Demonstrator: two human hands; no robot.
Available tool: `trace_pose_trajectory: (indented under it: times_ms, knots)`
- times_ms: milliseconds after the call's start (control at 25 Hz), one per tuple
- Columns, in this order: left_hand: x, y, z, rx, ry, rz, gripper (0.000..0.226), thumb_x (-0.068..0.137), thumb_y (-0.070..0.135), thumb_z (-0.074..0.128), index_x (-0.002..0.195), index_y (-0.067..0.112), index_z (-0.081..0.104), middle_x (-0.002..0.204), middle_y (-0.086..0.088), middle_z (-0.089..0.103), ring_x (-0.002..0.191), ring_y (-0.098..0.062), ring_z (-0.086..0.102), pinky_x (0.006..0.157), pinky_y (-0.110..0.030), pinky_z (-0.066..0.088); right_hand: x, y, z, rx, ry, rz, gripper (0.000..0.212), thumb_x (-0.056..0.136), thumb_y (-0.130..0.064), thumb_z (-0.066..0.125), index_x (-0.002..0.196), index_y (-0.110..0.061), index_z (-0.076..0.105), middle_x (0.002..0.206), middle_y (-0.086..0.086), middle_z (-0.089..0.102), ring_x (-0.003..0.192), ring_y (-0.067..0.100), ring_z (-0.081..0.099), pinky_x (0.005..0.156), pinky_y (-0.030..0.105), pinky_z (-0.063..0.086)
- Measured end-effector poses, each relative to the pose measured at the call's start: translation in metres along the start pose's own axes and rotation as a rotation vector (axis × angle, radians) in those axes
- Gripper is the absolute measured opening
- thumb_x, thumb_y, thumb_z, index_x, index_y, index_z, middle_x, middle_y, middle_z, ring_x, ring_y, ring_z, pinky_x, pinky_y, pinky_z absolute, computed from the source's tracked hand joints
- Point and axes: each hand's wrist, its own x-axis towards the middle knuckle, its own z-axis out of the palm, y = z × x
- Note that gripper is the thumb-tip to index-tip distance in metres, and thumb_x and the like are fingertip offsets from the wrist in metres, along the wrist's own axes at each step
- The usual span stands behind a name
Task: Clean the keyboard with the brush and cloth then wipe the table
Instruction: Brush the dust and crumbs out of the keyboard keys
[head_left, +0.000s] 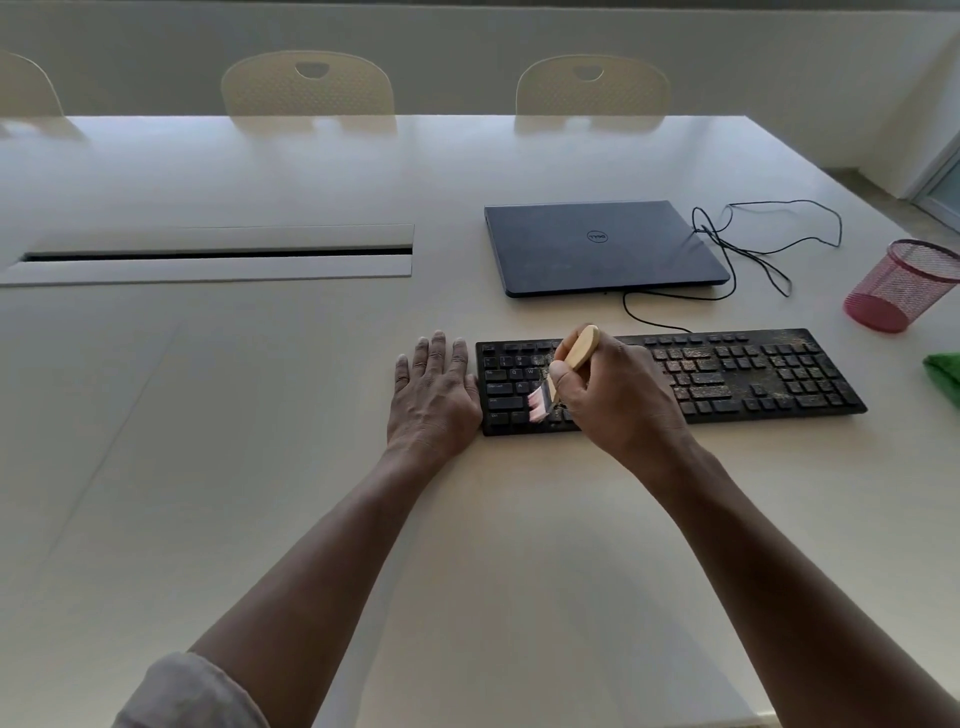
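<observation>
the black keyboard (670, 382) lies flat on the white table (467, 519), right of the table's middle, with its long side running left to right. tan crumbs and dust cover its middle and right keys, while the keys at the far left look mostly dark and clean. the right hand (613, 400) grips a small brush (558, 374) by its pale wooden handle, fingers curled round it and thumb along the side; the handle tilts up and away, and the pink bristles touch the lower left keys. the left hand (434, 395) lies flat and relaxed on the table, fingers straight and slightly spread, its thumb side touching the keyboard's left end. a thin black cable (748, 254) leaves the keyboard's far edge and loops loosely over the table to the right of a closed dark dell laptop (597, 247), which sits just beyond the keyboard. at the right edge of the view a folded green cloth (945, 376) rests near the keyboard's right end, and a pink wire-mesh cup (904, 286) stands a little beyond it. a long cable slot (218, 254) is set into the table to the left. pale chairs (306, 83) stand along the far side.
</observation>
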Motion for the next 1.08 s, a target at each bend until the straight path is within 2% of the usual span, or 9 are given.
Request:
trace_pose_trajectory:
  times_ms: [200,360,560,760,960,1080]
  knots:
    - [0.0,0.001,-0.001,0.005,0.002,-0.011,0.057,0.106,0.038,0.02,0.161,0.025,0.012,0.169,-0.003,0.002,0.155,-0.02,-0.001,0.126,-0.041,-0.003,0.008,0.009,-0.005,0.024,0.05,-0.003,0.012,0.096,-0.03,0.062,0.094,-0.02,0.069,0.075,0.0,0.071,0.07,0.023,0.065,0.067,0.029,0.05]
    - [-0.001,0.003,-0.003,0.01,-0.006,-0.023,0.057,0.107,0.038,0.021,0.161,0.026,0.011,0.169,-0.001,0.001,0.155,-0.017,-0.002,0.126,-0.038,-0.004,0.012,0.014,-0.008,0.072,-0.028,-0.03,0.014,0.098,-0.031,0.062,0.095,-0.019,0.07,0.074,-0.003,0.07,0.069,0.02,0.065,0.066,0.027,0.047]
    - [-0.001,0.005,-0.004,0.033,-0.019,-0.041,0.056,0.107,0.04,0.02,0.161,0.028,0.01,0.169,0.002,0.0,0.155,-0.015,-0.002,0.125,-0.037,-0.003,0.019,0.022,-0.008,0.057,-0.061,-0.062,0.018,0.096,-0.034,0.063,0.096,-0.018,0.071,0.08,0.005,0.073,0.074,0.025,0.067,0.067,0.027,0.046]
    - [0.0,0.006,-0.002,0.073,-0.037,-0.06,0.056,0.107,0.041,0.019,0.161,0.029,0.006,0.169,0.004,-0.002,0.155,-0.014,-0.004,0.125,-0.036,-0.003,0.021,0.03,-0.017,0.1,-0.137,-0.127,0.02,0.096,-0.037,0.069,0.1,-0.018,0.067,0.077,0.002,0.069,0.067,0.019,0.061,0.064,0.025,0.04]
    - [0.0,0.007,-0.003,0.1,-0.033,-0.067,0.056,0.107,0.041,0.018,0.161,0.03,0.005,0.168,0.006,-0.002,0.154,-0.012,-0.003,0.125,-0.035,-0.002,0.021,0.033,-0.019,0.139,-0.11,-0.214,0.021,0.097,-0.032,0.07,0.099,-0.012,0.063,0.08,0.009,0.072,0.068,0.026,0.067,0.064,0.034,0.054]
    - [0.0,0.008,-0.002,0.101,-0.039,-0.074,0.056,0.107,0.041,0.018,0.161,0.03,0.005,0.168,0.006,-0.002,0.154,-0.012,-0.003,0.125,-0.035,-0.002,0.02,0.041,-0.018,0.119,-0.104,-0.172,0.019,0.1,-0.03,0.064,0.101,-0.012,0.06,0.085,0.012,0.072,0.073,0.03,0.067,0.065,0.034,0.052]
